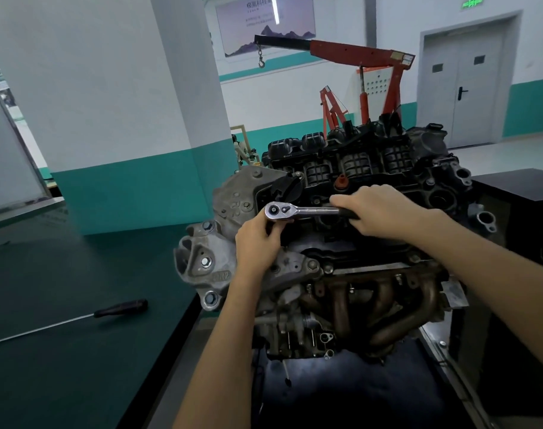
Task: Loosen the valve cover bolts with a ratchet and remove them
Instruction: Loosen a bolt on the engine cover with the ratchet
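- Valve cover bolt, hidden beneath the chrome steel ratchet point(298, 209), is judged mid-loosening.
- Ratchet head is pinched by left hand point(257, 239) fingers; handle is wrapped by right hand point(380, 212) fingers.
- Next, a steady handle swing is needed.

— The long silver ratchet point(295, 209)?
— Polished chrome metal, smooth, mirror-glossy.
— The black ribbed intake housing point(357, 164)?
— Matt moulded plastic.
— And the grey cast mounting bracket point(202, 258)?
— Rough, dull metal. The brown tubular exhaust manifold point(372, 301) looks rusty and matt.
— The dark green bench top point(62, 274)?
— Smooth, faint sheen.
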`<state>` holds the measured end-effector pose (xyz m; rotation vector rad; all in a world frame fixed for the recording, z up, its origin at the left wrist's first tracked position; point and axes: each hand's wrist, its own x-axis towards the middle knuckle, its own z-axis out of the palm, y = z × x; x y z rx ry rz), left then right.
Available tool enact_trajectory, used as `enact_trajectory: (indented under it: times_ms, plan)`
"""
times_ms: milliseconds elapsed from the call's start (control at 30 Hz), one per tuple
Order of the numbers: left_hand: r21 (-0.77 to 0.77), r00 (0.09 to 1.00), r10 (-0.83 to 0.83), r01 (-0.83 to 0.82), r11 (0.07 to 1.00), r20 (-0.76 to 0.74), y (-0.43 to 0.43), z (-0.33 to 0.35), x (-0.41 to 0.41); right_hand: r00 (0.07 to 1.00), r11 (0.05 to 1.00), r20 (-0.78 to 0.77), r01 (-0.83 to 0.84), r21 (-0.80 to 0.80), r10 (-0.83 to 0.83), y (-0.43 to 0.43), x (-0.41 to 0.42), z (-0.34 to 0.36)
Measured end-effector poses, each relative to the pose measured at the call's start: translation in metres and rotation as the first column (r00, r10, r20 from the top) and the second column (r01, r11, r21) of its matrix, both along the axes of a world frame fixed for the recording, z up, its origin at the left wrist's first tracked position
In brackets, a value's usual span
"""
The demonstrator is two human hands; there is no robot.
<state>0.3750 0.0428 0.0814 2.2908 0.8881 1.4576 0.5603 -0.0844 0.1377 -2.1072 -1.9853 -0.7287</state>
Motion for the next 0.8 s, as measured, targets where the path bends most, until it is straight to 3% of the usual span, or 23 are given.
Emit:
enact_trajectory:
  times_ms: [67, 133, 167, 233, 267, 333, 400, 500, 567, 633, 700, 800]
  plan:
    - [-0.014, 1.000, 0.028, -0.028, 1.000, 0.005, 0.000, -0.001, 0.000, 0.999, 0.999, -0.039, 0.011, 0.041, -0.010, -0.003, -0.010, -0.010]
    - [-0.001, 0.997, 0.079, -0.079, 0.997, 0.014, 0.001, -0.002, 0.002, 0.977, 0.998, -0.211, 0.039, 0.050, -0.028, -0.010, -0.030, -0.039]
    - [0.011, 0.995, 0.096, -0.097, 0.995, 0.013, 0.001, -0.003, 0.003, 0.928, 0.999, -0.373, 0.030, 0.043, -0.012, -0.014, -0.045, -0.056]
    - [0.017, 0.995, 0.101, -0.101, 0.995, 0.004, 0.003, -0.003, 0.005, 0.725, 0.997, -0.685, -0.038, 0.064, 0.072, -0.015, -0.081, -0.085]
    - [0.007, 0.995, 0.098, -0.098, 0.995, 0.004, 0.003, -0.003, 0.005, 0.630, 0.993, -0.769, -0.050, 0.103, 0.112, -0.011, -0.101, -0.095]
    - [-0.017, 0.995, 0.092, -0.092, 0.996, 0.032, 0.004, -0.002, 0.005, 0.514, 0.985, -0.844, -0.007, 0.174, 0.153, 0.000, -0.135, -0.108]
    - [-0.027, 0.996, 0.079, -0.077, 0.997, 0.048, 0.004, -0.004, 0.005, 0.472, 0.979, -0.865, 0.016, 0.204, 0.173, 0.007, -0.154, -0.113]
    - [-0.023, 0.998, 0.028, -0.027, 0.999, 0.061, 0.004, -0.004, 0.003, 0.522, 0.988, -0.841, -0.018, 0.153, 0.140, 0.003, -0.134, -0.108]
    - [-0.005, 0.998, -0.002, 0.002, 1.000, 0.056, 0.005, -0.003, 0.001, 0.622, 0.994, -0.775, -0.074, 0.083, 0.111, -0.007, -0.104, -0.095]
    - [0.024, 0.999, -0.021, 0.020, 1.000, 0.024, 0.004, -0.001, 0.000, 0.798, 0.998, -0.600, -0.062, -0.001, 0.049, -0.013, -0.070, -0.072]
    - [0.037, 1.000, -0.005, 0.004, 0.999, 0.012, 0.004, -0.001, 0.000, 0.949, 1.000, -0.315, -0.013, -0.028, 0.004, -0.012, -0.037, -0.042]
    - [0.019, 1.000, 0.015, -0.015, 1.000, 0.007, 0.002, -0.001, 0.000, 0.997, 1.000, -0.076, -0.007, -0.015, 0.006, -0.005, -0.007, -0.006]
